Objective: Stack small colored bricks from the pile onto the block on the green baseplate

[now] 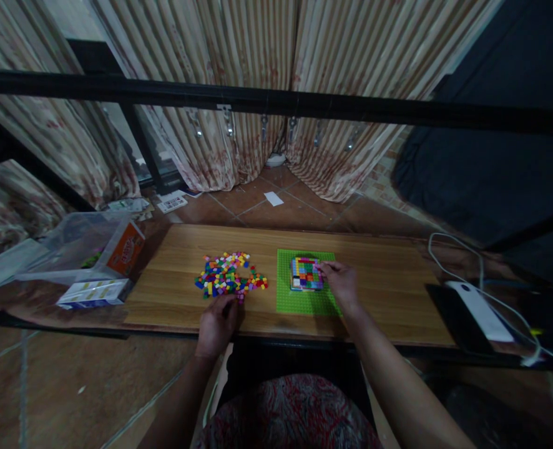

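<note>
A loose pile of small coloured toy building bricks (225, 274) lies left of centre on the wooden table. My left hand (218, 321) rests at its near edge, fingers curled together; what they hold, if anything, is hidden. Right of the pile is a green studded baseplate (283, 302). On it stands a low, squarish block built of many-coloured bricks (307, 277). My right hand (341, 279) reaches in from the right, thumb and fingertips pinched on a small pink brick (318, 266) at the block's upper right edge.
Beyond the table's (379, 287) left end sit a clear plastic bin (89, 240) with an orange label and a white-blue box (96, 293). A white device (480, 310) and a cable (482, 268) are at the right. A black rail (276, 100) crosses before the curtains.
</note>
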Available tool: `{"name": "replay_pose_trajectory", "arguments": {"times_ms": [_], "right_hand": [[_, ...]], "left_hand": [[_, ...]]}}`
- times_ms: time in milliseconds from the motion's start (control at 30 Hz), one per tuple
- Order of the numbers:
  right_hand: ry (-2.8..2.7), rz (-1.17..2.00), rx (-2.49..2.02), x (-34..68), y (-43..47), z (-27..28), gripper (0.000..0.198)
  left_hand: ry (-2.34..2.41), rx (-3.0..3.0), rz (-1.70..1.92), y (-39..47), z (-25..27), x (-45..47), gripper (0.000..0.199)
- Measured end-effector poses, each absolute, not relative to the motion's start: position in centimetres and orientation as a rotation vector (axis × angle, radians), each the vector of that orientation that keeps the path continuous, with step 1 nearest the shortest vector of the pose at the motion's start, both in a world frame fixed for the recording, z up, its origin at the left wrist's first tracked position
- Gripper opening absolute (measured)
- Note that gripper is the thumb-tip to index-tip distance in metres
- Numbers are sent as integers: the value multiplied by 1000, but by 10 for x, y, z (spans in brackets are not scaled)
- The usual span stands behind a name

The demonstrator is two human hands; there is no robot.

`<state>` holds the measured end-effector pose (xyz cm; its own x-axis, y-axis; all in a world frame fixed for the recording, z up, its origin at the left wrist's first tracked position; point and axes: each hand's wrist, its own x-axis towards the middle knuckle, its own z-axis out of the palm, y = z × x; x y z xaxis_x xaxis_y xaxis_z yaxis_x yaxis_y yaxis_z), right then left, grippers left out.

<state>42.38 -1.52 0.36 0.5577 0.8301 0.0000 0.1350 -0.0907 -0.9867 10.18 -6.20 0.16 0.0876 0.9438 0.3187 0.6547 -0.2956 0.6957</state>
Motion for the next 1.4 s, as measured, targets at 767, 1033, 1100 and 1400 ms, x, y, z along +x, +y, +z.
{"name": "replay_pose_trajectory", "arguments": {"times_ms": [767, 1033, 1100, 1400], "right_hand": [[-1621, 722, -1384, 288, -80, 31, 20], [-1868, 625, -1405, 263, -56, 16, 24], [-1950, 583, -1439, 259, -52, 14, 24], [-2002, 355, -1635, 265, -47, 11, 22]], "left_hand": [[1576, 1933, 1033, -66, 1, 105, 14], [1579, 1948, 1056, -67, 3, 106, 16], [1579, 1948, 1057, -67, 2, 107, 16], [1583, 1950, 1022, -66, -2, 106, 15]]}}
